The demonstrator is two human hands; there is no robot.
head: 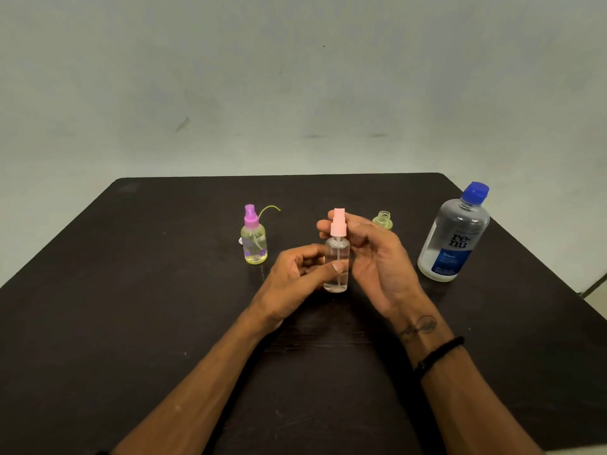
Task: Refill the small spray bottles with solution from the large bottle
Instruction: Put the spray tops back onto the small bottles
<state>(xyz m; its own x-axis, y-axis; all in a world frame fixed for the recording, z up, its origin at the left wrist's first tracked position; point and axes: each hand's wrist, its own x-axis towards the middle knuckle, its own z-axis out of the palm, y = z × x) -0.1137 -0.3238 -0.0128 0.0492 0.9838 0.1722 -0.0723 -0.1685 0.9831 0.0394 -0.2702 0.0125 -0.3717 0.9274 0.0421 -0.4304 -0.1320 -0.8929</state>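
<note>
Centre frame, my left hand (pixel 297 274) grips a clear spray bottle (pixel 336 264) — my right hand (pixel 368 254) pinches its pink sprayer (pixel 338 223); at right, the large bottle (pixel 455 236) reads "renu fresh".

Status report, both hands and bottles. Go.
Left hand grips clear spray bottle; right hand pinches its pink sprayer. Large bottle capped, upright. Nothing blocking.

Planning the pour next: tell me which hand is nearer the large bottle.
Right. The right hand pinches the pink spray top, just left of the large bottle. The left hand holds the clear bottle's body, farther left.
</note>
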